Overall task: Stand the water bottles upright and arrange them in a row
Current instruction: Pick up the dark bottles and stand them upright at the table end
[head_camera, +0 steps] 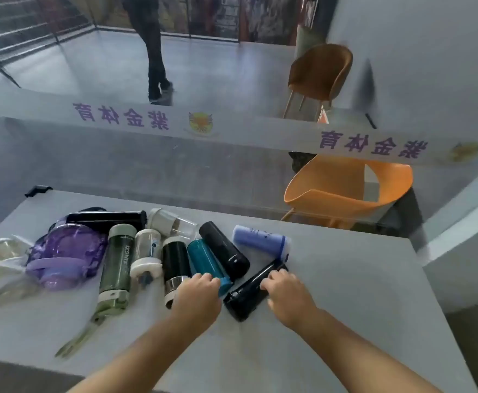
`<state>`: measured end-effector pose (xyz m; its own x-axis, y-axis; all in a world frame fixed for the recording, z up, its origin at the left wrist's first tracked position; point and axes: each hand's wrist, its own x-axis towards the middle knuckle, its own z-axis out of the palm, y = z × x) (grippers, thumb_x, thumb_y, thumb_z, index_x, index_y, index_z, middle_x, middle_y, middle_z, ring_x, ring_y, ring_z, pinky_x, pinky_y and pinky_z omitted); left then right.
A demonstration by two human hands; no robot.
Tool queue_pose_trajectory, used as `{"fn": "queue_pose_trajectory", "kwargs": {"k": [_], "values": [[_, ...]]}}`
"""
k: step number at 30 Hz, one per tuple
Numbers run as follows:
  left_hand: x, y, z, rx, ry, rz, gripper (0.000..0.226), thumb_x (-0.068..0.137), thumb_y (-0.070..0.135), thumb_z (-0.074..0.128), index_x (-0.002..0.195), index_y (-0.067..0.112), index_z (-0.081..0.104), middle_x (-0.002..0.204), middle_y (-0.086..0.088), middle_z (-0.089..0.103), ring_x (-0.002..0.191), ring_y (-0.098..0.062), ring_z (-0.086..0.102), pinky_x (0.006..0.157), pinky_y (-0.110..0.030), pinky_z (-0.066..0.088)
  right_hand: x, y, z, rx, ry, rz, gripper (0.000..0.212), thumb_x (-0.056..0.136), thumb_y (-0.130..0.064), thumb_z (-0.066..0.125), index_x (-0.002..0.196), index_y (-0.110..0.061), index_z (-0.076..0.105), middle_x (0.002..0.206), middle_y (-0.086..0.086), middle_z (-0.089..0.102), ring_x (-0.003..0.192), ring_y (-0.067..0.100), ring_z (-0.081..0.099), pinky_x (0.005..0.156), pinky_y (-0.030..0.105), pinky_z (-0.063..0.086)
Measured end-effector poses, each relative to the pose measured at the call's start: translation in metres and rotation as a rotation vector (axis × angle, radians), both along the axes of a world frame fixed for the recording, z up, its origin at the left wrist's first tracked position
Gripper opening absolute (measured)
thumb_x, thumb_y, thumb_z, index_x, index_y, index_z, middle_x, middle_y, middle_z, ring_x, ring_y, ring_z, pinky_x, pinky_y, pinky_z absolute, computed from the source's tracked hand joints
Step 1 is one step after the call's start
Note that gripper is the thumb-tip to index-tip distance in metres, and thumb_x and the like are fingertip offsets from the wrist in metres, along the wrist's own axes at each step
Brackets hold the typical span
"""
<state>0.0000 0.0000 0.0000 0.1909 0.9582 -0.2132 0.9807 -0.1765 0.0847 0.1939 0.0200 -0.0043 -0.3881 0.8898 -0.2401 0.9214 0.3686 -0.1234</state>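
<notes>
Head view: bottles lying flat on the table (pixel 331 279).
Left hand (pixel 196 296) grasps the teal bottle (pixel 206 260); right hand (pixel 287 293) grips the black bottle (pixel 249 293), both mid-table near the front edge.

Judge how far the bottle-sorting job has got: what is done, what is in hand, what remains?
Done: nothing, since no bottle stands upright and no row exists. In hand: the left hand rests on the teal bottle, and the right hand is on the black bottle nearest the person; a firm grip isn't clear. Left: everything, including the green bottle, lavender bottle and purple jug, all lying on the table.
</notes>
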Motion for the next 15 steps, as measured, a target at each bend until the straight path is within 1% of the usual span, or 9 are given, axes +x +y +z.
{"fn": "queue_pose_trajectory", "kwargs": {"k": [2,5,8,10,11,12,13,14,15], "values": [[0.010,0.004,-0.011,-0.050,-0.028,0.064,0.028,0.089,0.031,0.046,0.112,0.018,0.052,0.111,-0.002,0.058,0.105,-0.022,0.052,0.083,-0.031,0.041,0.005,0.012,-0.012,-0.051,0.040,-0.005,0.035,0.085,-0.005,0.050,0.118,-0.015,0.053,0.118,0.007,0.051,0.109,0.028,0.046,0.093,0.035,0.040],[0.022,0.007,-0.026,-0.099,-0.023,0.119,0.025,0.088,0.029,0.047,0.108,0.017,0.052,0.109,-0.002,0.058,0.103,-0.023,0.051,0.080,-0.032,0.041,0.010,0.027,-0.029,-0.055,0.096,0.067,0.044,0.085,0.000,0.050,0.127,-0.013,0.046,0.131,0.008,0.044,0.119,0.028,0.040,0.101,0.035,0.037],[0.026,0.005,-0.039,-0.135,-0.056,0.175,0.028,0.086,0.027,0.049,0.112,0.017,0.051,0.112,-0.002,0.057,0.105,-0.024,0.051,0.083,-0.034,0.042,0.012,0.033,-0.045,-0.049,0.107,0.144,0.056,0.085,0.004,0.051,0.136,-0.011,0.035,0.143,0.008,0.034,0.133,0.026,0.029,0.109,0.033,0.025],[0.031,0.004,-0.045,-0.189,-0.068,0.220,0.033,0.086,0.027,0.050,0.118,0.018,0.047,0.117,-0.002,0.055,0.109,-0.023,0.050,0.086,-0.034,0.043,0.016,0.037,-0.061,-0.053,0.090,0.182,0.066,0.083,0.004,0.053,0.141,-0.012,0.027,0.147,0.007,0.028,0.137,0.025,0.021,0.113,0.034,0.019],[0.034,0.003,-0.046,-0.219,-0.082,0.245,0.037,0.086,0.028,0.051,0.121,0.018,0.044,0.121,-0.001,0.054,0.112,-0.023,0.049,0.088,-0.035,0.043,0.017,0.037,-0.069,-0.030,0.079,0.195,0.072,0.080,0.004,0.057,0.142,-0.013,0.025,0.147,0.008,0.029,0.137,0.026,0.022,0.113,0.036,0.018],[0.038,0.002,-0.048,-0.246,-0.106,0.268,0.042,0.086,0.028,0.052,0.125,0.019,0.041,0.124,-0.001,0.052,0.115,-0.023,0.048,0.090,-0.034,0.043,0.019,0.036,-0.076,-0.011,0.049,0.220,0.077,0.074,0.002,0.064,0.141,-0.014,0.028,0.143,0.010,0.034,0.133,0.029,0.027,0.112,0.040,0.022],[0.042,0.000,-0.050,-0.270,-0.132,0.295,0.047,0.085,0.028,0.054,0.129,0.019,0.038,0.127,-0.001,0.050,0.117,-0.022,0.047,0.093,-0.034,0.042,0.020,0.035,-0.082,-0.007,0.007,0.233,0.084,0.064,-0.001,0.073,0.137,-0.015,0.036,0.134,0.011,0.044,0.126,0.031,0.036,0.108,0.043,0.030],[0.046,-0.001,-0.051,-0.288,-0.162,0.318,0.052,0.085,0.028,0.057,0.131,0.019,0.036,0.130,-0.001,0.049,0.118,-0.022,0.046,0.095,-0.034,0.041,0.021,0.034,-0.088,0.026,-0.015,0.227,0.090,0.050,-0.005,0.081,0.131,-0.017,0.045,0.123,0.011,0.052,0.115,0.031,0.043,0.100,0.045,0.039],[0.050,-0.001,-0.052,-0.297,-0.190,0.335,0.055,0.084,0.028,0.059,0.132,0.020,0.034,0.131,-0.001,0.048,0.118,-0.021,0.046,0.095,-0.033,0.041,0.022,0.033,-0.092,0.057,-0.020,0.203,0.095,0.037,-0.007,0.085,0.126,-0.018,0.052,0.115,0.010,0.055,0.107,0.030,0.044,0.093,0.044,0.045]]}}
